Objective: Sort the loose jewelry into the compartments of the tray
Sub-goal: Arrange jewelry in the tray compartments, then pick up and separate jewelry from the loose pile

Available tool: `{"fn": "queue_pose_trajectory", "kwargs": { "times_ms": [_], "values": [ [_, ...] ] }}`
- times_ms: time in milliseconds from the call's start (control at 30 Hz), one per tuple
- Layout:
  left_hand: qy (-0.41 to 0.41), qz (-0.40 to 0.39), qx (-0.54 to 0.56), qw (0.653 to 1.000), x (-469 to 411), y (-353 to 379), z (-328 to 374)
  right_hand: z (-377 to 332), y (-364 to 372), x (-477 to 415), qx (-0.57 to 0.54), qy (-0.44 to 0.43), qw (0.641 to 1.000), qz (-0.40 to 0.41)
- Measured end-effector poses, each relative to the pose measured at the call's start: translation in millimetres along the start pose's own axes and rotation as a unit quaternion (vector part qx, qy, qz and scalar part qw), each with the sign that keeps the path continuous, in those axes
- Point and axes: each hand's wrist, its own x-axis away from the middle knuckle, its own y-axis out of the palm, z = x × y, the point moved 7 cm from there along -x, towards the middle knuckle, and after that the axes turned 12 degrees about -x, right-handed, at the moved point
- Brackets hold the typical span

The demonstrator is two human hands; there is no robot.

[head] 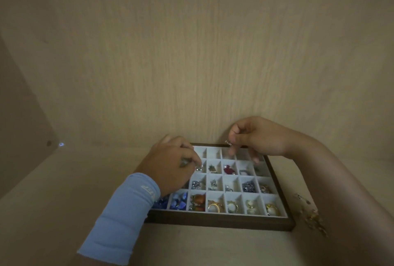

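We note one tray (213,222) on the worktop (64,201), its far rim close to a wood back panel (191,52). A blue sleeve (125,208) and the left hand (170,163) hide the tray's left compartments. One loose heap (313,216) lies just right of the tray, beside the right forearm. Left fingers (197,160) are curled, pinching a small silver piece (198,168) over the second row from the back. The right hand (255,137) pinches a second silver piece (228,143) above the back rim. We count four rows of compartments.

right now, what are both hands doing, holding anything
Left hand: pinches a shiny silver piece.
Right hand: pinches a small silver trinket.
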Motion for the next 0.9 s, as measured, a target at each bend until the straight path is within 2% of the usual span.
{"fn": "queue_pose_trajectory", "kwargs": {
  "times_ms": [200, 333, 467, 633, 900],
  "values": [
    [0.011, 0.035, 0.03, 0.999, -15.6, -2.7, 18.4, 9.1, -16.8, 2.0, 0.039, -0.001, 0.999, 0.018],
    [0.021, -0.009, 0.036, 0.999, -35.1, 8.4, 37.0, 10.2, -21.1, 0.6, 0.058, -0.004, 0.998, 0.037],
    [0.01, -0.038, 0.026, 0.999, -50.1, 23.2, 40.0, 7.5, -32.1, 1.9, 0.166, -0.027, 0.981, 0.098],
    [0.023, -0.025, 0.032, 0.999, -55.5, 31.3, 42.1, 18.9, -27.4, -4.3, 0.233, 0.003, 0.968, 0.091],
    [0.041, -0.012, 0.043, 0.998, -51.5, 28.7, 43.9, 24.8, -13.8, -8.9, 0.271, 0.021, 0.96, 0.074]
  ]
}}
